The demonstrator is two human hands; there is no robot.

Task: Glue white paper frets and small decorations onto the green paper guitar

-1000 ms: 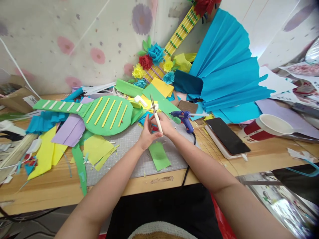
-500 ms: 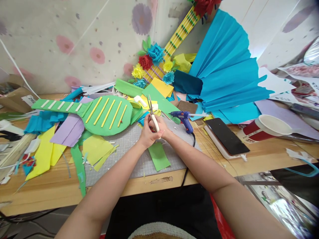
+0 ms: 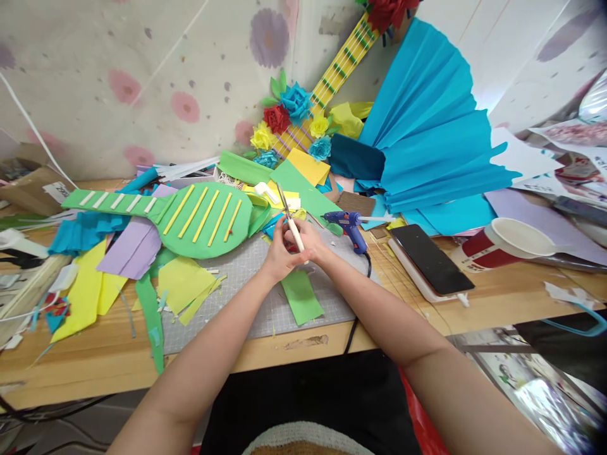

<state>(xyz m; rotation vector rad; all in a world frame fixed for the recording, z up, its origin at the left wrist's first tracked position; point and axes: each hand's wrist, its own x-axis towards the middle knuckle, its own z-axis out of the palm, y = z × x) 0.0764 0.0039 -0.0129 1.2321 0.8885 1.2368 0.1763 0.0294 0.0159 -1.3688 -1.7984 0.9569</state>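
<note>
White-handled scissors [image 3: 294,234] point up and away from me over the cutting mat, their thin metal blades nearly together. My right hand [image 3: 310,239] is closed round the scissors, with most of its fingers hidden. Close against it, my left hand [image 3: 279,256] is closed too, its thumb lying across the lower end of the handle. Whatever its fingers pinch is too small and covered to make out. Just below the hands, a green paper strip [image 3: 303,303] lies on the grey cutting mat [image 3: 258,309].
A green paper lute shape [image 3: 203,221] with yellow strips lies to the left, near yellow scraps [image 3: 183,281]. A blue glue gun [image 3: 348,227] rests right of my hands. Farther right are a phone [image 3: 431,259] and a paper cup [image 3: 502,243]. Blue pleated paper [image 3: 427,120] stands behind.
The scissors' tips have tilted slightly left and the blades have drawn closer together. Both hands stay in nearly the same place.
</note>
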